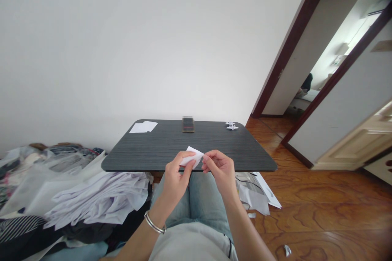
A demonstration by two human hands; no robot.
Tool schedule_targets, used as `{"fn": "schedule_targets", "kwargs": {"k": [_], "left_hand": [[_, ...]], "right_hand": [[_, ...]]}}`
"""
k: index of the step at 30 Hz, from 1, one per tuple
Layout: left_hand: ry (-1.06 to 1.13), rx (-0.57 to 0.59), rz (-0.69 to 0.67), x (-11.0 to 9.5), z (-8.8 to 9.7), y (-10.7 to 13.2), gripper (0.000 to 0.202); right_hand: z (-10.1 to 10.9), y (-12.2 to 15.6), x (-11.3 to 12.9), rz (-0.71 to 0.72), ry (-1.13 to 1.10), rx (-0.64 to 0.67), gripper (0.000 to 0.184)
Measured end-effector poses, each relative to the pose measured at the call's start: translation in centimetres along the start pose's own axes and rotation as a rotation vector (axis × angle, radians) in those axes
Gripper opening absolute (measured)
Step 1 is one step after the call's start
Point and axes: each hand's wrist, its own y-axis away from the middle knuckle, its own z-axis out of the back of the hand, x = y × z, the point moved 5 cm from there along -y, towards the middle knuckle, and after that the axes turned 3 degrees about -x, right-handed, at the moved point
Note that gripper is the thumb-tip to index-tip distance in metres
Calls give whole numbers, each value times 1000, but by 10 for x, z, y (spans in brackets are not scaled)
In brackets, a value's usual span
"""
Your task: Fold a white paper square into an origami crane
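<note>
My left hand (176, 175) and my right hand (219, 169) meet over the near edge of a dark grey table (171, 147). Both pinch a small folded piece of white paper (193, 156) between thumb and fingers. A silver bangle (154, 223) circles my left wrist. On the far side of the table lie white paper sheets (143, 127) at the left, a phone (188, 124) in the middle and small folded paper figures (231, 125) at the right.
A heap of white papers and clothes (76, 195) lies to the left. More sheets (257, 193) lie on the wooden floor (321, 208) under the table's right side. A paper scrap (287, 250) lies on the floor. An open doorway (309, 89) is at the right.
</note>
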Motion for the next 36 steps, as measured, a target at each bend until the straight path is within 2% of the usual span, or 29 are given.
{"fn": "schedule_targets", "kwargs": {"k": [9,12,17,22,32,36], "left_hand": [[38,17,24,2,-2,1,15],[87,15,67,4,-3,0,16],[193,24,164,7,-3,0,18],[211,67,168,7,-6,0,18],[244,130,228,11,-7,-3,21],[273,144,259,15,-7,-4,23]], "right_hand": [[-4,0,-2,0,-93,30,18],[-4,-1,-3,9,-116,37,18],[0,-2,-4,20,-110,-23,19],[-8,-2,-6,-18,-49,84,21],[-3,-4,-9,16,96,118,27],[-4,-5,-9,1,77,165,31]]}}
